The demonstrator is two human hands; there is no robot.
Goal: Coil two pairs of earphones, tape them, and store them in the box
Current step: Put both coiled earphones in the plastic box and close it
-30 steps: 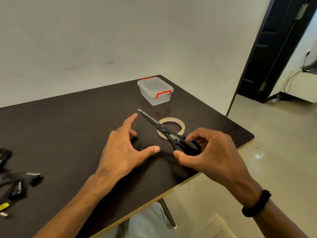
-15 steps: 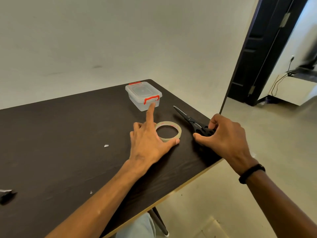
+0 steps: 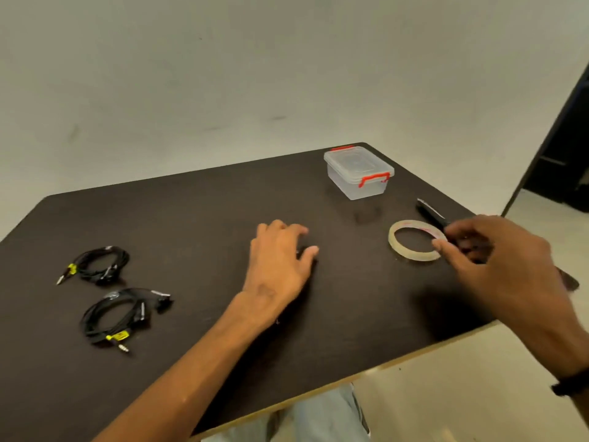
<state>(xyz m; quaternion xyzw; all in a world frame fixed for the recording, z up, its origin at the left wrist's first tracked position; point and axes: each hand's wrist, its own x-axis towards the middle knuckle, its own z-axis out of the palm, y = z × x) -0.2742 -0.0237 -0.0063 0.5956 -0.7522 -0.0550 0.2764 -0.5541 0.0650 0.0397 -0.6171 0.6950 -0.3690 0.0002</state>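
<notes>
Both earphone coils [image 3: 98,265] [image 3: 122,315] lie already wound at the counter's [image 3: 197,218] left, well apart from the closed box [image 3: 358,172]. The left hand [image 3: 279,260] rests between them, fingers relaxed. The right hand [image 3: 497,250] curls its fingers by the scissors [image 3: 430,213], just beside the tape roll [image 3: 414,240]; whether it grips them I cannot tell.

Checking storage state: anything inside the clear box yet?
The box stands lidded with its red clips down, and nothing shows through its clear walls. Both earphone coils lie on the table, far from it. The floor under the lid is hard to see.
</notes>
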